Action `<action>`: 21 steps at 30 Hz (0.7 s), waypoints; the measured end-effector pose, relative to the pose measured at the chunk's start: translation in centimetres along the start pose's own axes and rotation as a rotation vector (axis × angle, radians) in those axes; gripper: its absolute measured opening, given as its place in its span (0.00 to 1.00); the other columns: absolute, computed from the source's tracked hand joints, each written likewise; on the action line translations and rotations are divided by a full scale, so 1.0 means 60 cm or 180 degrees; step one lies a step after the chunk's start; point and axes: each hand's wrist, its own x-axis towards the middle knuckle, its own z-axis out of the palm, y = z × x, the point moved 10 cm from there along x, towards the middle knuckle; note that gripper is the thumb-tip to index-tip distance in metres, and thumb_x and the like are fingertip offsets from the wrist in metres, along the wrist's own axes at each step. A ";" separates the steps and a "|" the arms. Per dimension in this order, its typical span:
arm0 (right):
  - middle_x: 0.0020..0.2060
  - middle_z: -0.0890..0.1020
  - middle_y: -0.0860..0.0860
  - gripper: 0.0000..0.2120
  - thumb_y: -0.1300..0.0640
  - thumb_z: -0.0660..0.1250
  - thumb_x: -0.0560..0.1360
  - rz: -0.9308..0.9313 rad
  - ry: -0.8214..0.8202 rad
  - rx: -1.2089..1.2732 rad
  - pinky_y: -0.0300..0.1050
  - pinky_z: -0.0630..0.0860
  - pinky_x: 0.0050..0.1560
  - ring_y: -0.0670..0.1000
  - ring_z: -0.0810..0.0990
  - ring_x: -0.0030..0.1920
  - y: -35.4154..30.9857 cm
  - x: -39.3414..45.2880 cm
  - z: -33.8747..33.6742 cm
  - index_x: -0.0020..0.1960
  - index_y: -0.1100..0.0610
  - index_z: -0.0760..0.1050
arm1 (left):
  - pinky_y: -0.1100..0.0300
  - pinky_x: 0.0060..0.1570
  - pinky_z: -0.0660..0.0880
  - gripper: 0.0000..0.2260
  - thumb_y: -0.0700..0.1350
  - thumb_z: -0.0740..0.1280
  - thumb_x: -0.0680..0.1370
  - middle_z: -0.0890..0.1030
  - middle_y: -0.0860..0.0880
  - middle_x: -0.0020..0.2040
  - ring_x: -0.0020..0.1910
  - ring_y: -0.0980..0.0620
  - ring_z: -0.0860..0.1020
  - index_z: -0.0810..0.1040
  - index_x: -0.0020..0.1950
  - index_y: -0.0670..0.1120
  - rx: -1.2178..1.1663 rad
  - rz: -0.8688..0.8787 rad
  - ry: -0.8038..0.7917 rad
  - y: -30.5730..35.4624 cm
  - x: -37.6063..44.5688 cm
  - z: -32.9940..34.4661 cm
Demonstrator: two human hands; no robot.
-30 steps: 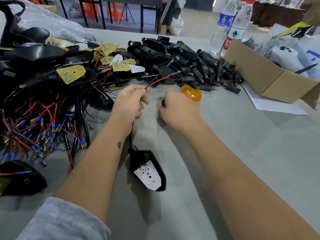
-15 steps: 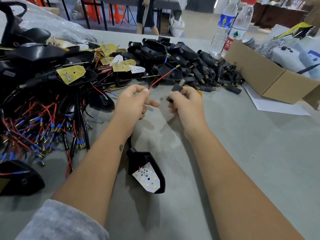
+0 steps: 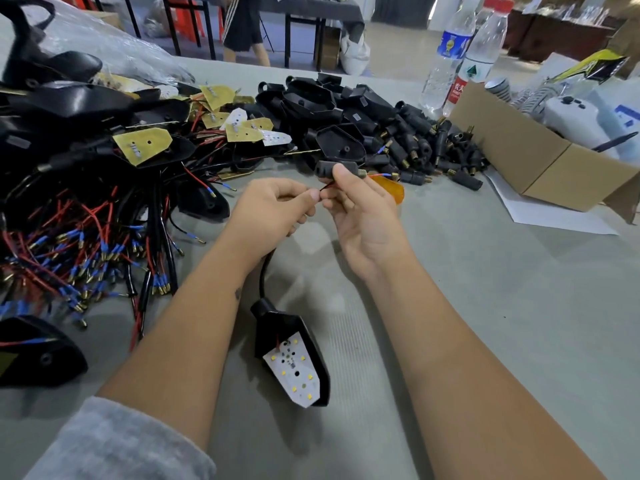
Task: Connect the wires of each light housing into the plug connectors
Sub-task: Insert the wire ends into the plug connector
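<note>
Table (image 3: 485, 306): grey felt-like surface filling the view; its near and side edges are cut off.
Wire heap (image 3: 69, 237): tangle of red and black leads with blue-sleeved brass tips, left of the arms; runs off the left edge, so single leads cannot be traced.
Cardboard box (image 3: 519, 150): far right, cut by the right edge; its contents are only partly visible.
Connector pile (image 3: 415, 140): black plug connectors and empty housings behind the hands, overlapping too densely to count.
Light housing (image 3: 294, 355): black shell with a white LED board facing up, lying on the table between the forearms; its black cable rises and vanishes behind the left wrist.
Left hand (image 3: 273, 206): fingers curled, thumb and forefinger pinching the red wire (image 3: 325, 186) just beside the right hand.
Right hand (image 3: 360, 202): thumb and fingers gripping a plug connector (image 3: 332, 167), held level above the table; the hand hides where the wire enters.
Amber lens (image 3: 389, 187): mostly hidden behind the right hand.
Wire tip (image 3: 391, 174): blue-sleeved end showing past the connector's threaded brass end; blurred.
</note>
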 end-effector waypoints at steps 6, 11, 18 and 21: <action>0.33 0.78 0.53 0.05 0.67 0.66 0.77 -0.0100 0.0137 0.0136 0.38 0.77 0.41 0.48 0.76 0.35 0.000 0.004 -0.004 0.42 0.62 0.76 | 0.69 0.30 0.71 0.05 0.43 0.68 0.79 0.81 0.55 0.31 0.30 0.61 0.75 0.81 0.44 0.49 0.0175 0.0116 -0.0096 0.004 -0.002 0.001; 0.38 0.79 0.53 0.05 0.66 0.65 0.78 -0.0182 0.0460 0.0293 0.45 0.77 0.50 0.51 0.80 0.41 -0.005 0.009 -0.024 0.45 0.60 0.73 | 0.65 0.35 0.74 0.08 0.40 0.61 0.82 0.83 0.54 0.34 0.33 0.59 0.78 0.75 0.45 0.50 0.0261 0.0020 0.0188 -0.008 -0.001 -0.010; 0.35 0.79 0.57 0.13 0.73 0.50 0.72 -0.0067 0.0363 0.0110 0.48 0.78 0.46 0.55 0.80 0.37 -0.004 0.010 -0.030 0.42 0.59 0.68 | 0.65 0.31 0.70 0.09 0.37 0.59 0.82 0.80 0.51 0.43 0.33 0.58 0.74 0.74 0.46 0.47 -0.0362 -0.0138 0.0404 -0.015 0.003 -0.012; 0.26 0.71 0.53 0.10 0.71 0.50 0.70 0.0124 0.0234 -0.0202 0.45 0.70 0.34 0.52 0.72 0.28 0.008 0.005 -0.020 0.38 0.58 0.64 | 0.68 0.24 0.64 0.08 0.35 0.59 0.81 0.79 0.51 0.39 0.26 0.60 0.69 0.74 0.46 0.45 -0.0713 -0.0291 0.0276 -0.015 0.000 0.003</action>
